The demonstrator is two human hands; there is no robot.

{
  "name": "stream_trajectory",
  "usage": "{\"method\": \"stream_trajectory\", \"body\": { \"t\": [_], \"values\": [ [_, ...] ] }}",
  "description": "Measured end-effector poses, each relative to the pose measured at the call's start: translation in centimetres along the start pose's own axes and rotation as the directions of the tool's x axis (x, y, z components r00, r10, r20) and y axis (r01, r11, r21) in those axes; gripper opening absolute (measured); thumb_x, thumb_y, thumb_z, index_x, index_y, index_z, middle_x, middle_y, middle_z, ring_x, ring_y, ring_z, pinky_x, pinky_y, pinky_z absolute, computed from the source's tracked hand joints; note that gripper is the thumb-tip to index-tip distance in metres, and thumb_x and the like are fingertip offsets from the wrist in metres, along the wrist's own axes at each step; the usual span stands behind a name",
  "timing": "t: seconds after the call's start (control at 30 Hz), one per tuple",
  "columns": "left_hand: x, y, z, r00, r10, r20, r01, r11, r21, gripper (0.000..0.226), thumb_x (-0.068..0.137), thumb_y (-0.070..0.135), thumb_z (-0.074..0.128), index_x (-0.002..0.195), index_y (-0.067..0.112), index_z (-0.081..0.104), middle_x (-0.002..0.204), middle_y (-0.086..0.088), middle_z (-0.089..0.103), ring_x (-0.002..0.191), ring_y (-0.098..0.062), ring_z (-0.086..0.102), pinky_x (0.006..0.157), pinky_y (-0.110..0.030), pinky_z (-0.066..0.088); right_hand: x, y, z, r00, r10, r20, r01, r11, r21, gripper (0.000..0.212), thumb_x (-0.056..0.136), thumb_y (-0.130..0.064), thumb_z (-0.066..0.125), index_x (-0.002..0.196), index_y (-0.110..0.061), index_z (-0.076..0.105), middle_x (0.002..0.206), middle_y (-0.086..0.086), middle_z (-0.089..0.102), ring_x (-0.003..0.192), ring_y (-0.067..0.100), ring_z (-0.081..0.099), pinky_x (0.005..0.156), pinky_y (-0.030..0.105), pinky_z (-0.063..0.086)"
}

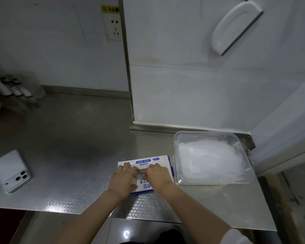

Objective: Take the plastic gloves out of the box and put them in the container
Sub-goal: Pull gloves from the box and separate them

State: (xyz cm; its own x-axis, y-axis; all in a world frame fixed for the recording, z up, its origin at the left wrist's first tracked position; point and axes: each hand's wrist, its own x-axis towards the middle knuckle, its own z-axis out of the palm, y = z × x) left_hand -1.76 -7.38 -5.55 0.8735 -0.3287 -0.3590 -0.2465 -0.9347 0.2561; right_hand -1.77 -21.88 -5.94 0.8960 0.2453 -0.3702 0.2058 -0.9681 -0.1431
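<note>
A flat white and blue glove box (149, 162) lies on the steel counter near its front edge. Both hands rest on top of it. My left hand (122, 178) presses on the box's left half, fingers at the opening in the middle. My right hand (158, 175) sits on the right half, its fingers pinching a small wad of clear plastic gloves (140, 172) at that opening. Just right of the box stands a clear rectangular container (179, 143) holding a heap of thin whitish plastic gloves (209, 155).
A white phone (11, 171) lies face down at the counter's left. Dark-handled utensils (12, 87) stand at the back left. A wall socket (115, 27) and a white squeegee (236, 27) are on the wall. The counter (69, 155) ends just right of the container.
</note>
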Motion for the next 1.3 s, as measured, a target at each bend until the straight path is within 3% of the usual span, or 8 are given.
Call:
{"method": "stream_trajectory", "body": {
  "t": [0.3, 0.5, 0.83, 1.0, 1.07, 1.17, 1.23, 1.3],
  "values": [
    [0.4, -0.3, 0.2, 1.0, -0.014, 0.002, 0.014, 1.0, 0.004, 0.057, 0.083, 0.033, 0.066, 0.132, 0.025, 0.038, 0.139, -0.001, 0.033, 0.127, -0.019, 0.033, 0.102, -0.035, 0.038, -0.9, 1.7, -3.5, 0.975, 0.114, -0.19, -0.065, 0.966, 0.249, 0.021, 0.098, -0.011, 0.048, 0.118, -0.007, 0.052, 0.118, 0.01, 0.052, 0.101, 0.028, 0.061, 0.08, 0.031, 0.047],
    [0.5, -0.3, 0.2, 1.0, -0.013, 0.015, 0.013, 1.0, 0.012, 0.061, 0.084, 0.033, 0.066, 0.135, 0.025, 0.035, 0.139, -0.001, 0.031, 0.128, -0.018, 0.032, 0.104, -0.035, 0.037, -2.8, 4.2, -8.0, 0.897, 0.239, -0.371, -0.073, 0.909, 0.41, 0.022, 0.103, -0.022, 0.035, 0.104, -0.007, 0.051, 0.106, 0.007, 0.044, 0.088, 0.028, 0.055, 0.069, 0.03, 0.035],
    [1.0, 0.1, -0.5, 0.995, -0.057, 0.078, 0.056, 0.998, 0.019, 0.062, 0.084, 0.027, 0.064, 0.138, 0.022, 0.033, 0.142, -0.004, 0.031, 0.13, -0.022, 0.033, 0.104, -0.032, 0.036, -5.1, 8.0, -11.9, 0.728, 0.381, -0.57, 0.037, 0.808, 0.587, 0.029, 0.101, -0.029, 0.038, 0.083, -0.008, 0.045, 0.073, 0.002, 0.048, 0.062, 0.017, 0.042, 0.057, 0.033, 0.033],
    [1.7, 1.7, -5.0, 0.973, -0.179, -0.145, 0.094, 0.883, -0.46, 0.058, 0.084, 0.004, 0.061, 0.137, 0.01, 0.038, 0.141, -0.011, 0.039, 0.127, -0.024, 0.043, 0.099, -0.028, 0.036, -6.2, 9.5, -13.2, 0.739, 0.317, -0.594, 0.08, 0.834, 0.545, 0.027, 0.1, -0.028, 0.042, 0.085, -0.007, 0.048, 0.072, 0.005, 0.057, 0.067, 0.023, 0.05, 0.062, 0.037, 0.039],
    [1.4, 3.7, -7.7, 0.965, -0.094, -0.243, -0.063, 0.82, -0.569, 0.069, 0.083, 0.013, 0.069, 0.142, 0.011, 0.033, 0.145, -0.004, 0.034, 0.132, -0.019, 0.038, 0.102, -0.025, 0.032, -6.6, 9.7, -13.6, 0.762, 0.247, -0.598, 0.1, 0.869, 0.485, 0.025, 0.099, -0.03, 0.044, 0.085, -0.01, 0.05, 0.078, 0.003, 0.058, 0.073, 0.021, 0.05, 0.066, 0.036, 0.041],
    [0.6, 7.3, -10.7, 0.975, 0.137, -0.177, -0.219, 0.756, -0.617, 0.09, 0.076, 0.028, 0.078, 0.147, 0.024, 0.023, 0.14, 0.017, 0.027, 0.131, -0.003, 0.028, 0.106, -0.022, 0.026, -7.3, 9.2, -14.0, 0.813, 0.051, -0.58, 0.185, 0.922, 0.34, 0.022, 0.097, -0.034, 0.045, 0.088, -0.015, 0.055, 0.081, -0.002, 0.056, 0.079, 0.013, 0.047, 0.073, 0.032, 0.042],
    [1.0, 8.6, -11.3, 0.949, 0.238, -0.205, -0.314, 0.741, -0.594, 0.062, 0.077, 0.026, 0.077, 0.13, 0.026, 0.046, 0.126, 0.019, 0.046, 0.118, -0.002, 0.044, 0.1, -0.024, 0.037, -7.7, 8.8, -14.4, 0.825, -0.057, -0.562, 0.267, 0.916, 0.3, 0.02, 0.096, -0.033, 0.048, 0.089, -0.017, 0.058, 0.082, -0.006, 0.053, 0.079, 0.007, 0.044, 0.074, 0.027, 0.04],
    [1.3, 9.4, -11.6, 0.933, 0.232, -0.276, -0.355, 0.724, -0.591, 0.014, 0.082, 0.02, 0.071, 0.094, 0.021, 0.064, 0.092, 0.013, 0.062, 0.088, -0.006, 0.058, 0.081, -0.029, 0.046, -7.8, 8.5, -14.5, 0.792, -0.046, -0.609, 0.342, 0.86, 0.38, 0.013, 0.094, -0.027, 0.053, 0.087, -0.019, 0.058, 0.083, -0.009, 0.053, 0.081, 0.005, 0.047, 0.077, 0.023, 0.041]
  ]
}}
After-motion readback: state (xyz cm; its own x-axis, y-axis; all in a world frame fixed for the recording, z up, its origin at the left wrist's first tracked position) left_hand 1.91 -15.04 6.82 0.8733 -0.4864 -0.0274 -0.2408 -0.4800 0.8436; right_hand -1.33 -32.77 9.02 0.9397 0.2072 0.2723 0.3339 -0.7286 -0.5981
